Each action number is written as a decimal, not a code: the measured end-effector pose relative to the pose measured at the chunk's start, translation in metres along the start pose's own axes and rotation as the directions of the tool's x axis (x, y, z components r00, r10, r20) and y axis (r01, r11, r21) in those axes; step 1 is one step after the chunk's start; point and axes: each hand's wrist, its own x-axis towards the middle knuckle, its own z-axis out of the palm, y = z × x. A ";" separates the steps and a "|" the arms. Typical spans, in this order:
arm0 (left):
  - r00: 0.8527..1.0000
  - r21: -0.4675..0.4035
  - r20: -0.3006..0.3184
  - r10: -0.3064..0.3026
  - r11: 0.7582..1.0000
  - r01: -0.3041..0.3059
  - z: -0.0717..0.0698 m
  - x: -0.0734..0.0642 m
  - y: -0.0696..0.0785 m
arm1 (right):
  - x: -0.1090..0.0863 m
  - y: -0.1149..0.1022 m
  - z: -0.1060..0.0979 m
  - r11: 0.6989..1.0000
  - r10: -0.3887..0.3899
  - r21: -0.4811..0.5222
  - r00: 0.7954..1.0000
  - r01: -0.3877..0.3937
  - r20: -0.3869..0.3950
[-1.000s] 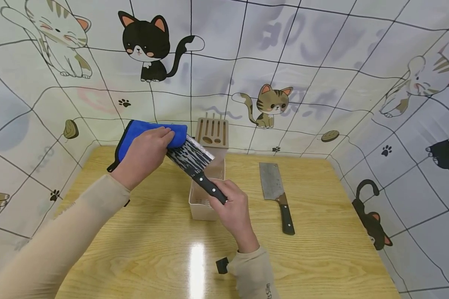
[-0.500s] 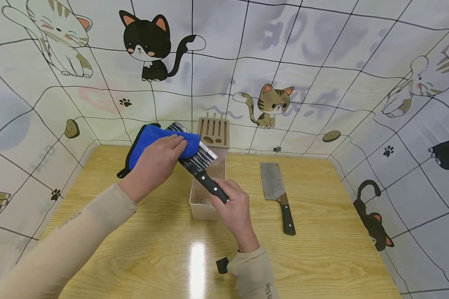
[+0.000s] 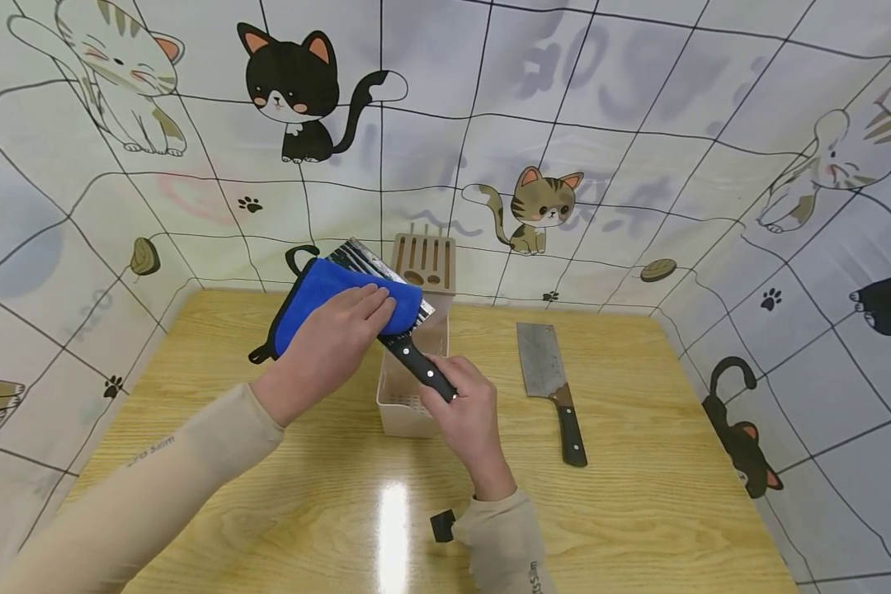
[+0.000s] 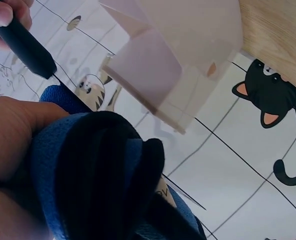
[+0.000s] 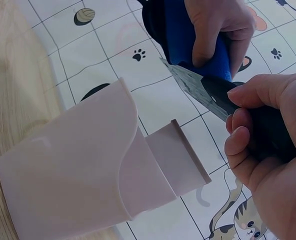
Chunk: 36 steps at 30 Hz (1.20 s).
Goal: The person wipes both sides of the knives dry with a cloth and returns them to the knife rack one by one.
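Observation:
My right hand grips the black riveted handle of a cleaver, its black-and-silver patterned blade raised toward the upper left. In my left hand is a blue cloth with black edging and a loop, folded over the blade near the handle. The right wrist view shows the left thumb pressing the cloth from the other side. Cloth and fingers hide the middle of the blade. Behind and below the cleaver stands a pale knife holder with a slotted brown top.
A second cleaver, with a dull grey blade and black handle, lies on the wooden table to the right. A small black piece shows beside the right cuff. Cat-printed sheeting encloses the table's back and sides.
My left hand and the cloth have slid right and down along the blade toward the handle, baring more of the far end. The right hand and cleaver have stayed almost still.

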 end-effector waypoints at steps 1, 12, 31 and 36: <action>1.000 -0.002 0.003 0.007 1.000 -0.007 0.000 0.000 0.002 | 0.000 0.000 0.000 1.000 -0.001 0.001 1.000 0.001 0.002; 0.997 -0.005 0.034 0.068 0.998 -0.068 -0.006 0.002 0.006 | 0.001 0.001 -0.002 1.000 -0.022 -0.008 1.000 0.022 0.017; 0.995 -0.015 0.089 0.052 0.999 -0.051 -0.005 0.006 -0.001 | 0.000 -0.003 -0.003 0.998 -0.038 -0.047 0.998 0.039 0.042; 0.998 -0.028 0.060 -0.002 1.000 0.004 -0.002 0.003 -0.005 | -0.001 -0.003 -0.001 0.997 -0.052 -0.053 0.998 0.053 0.038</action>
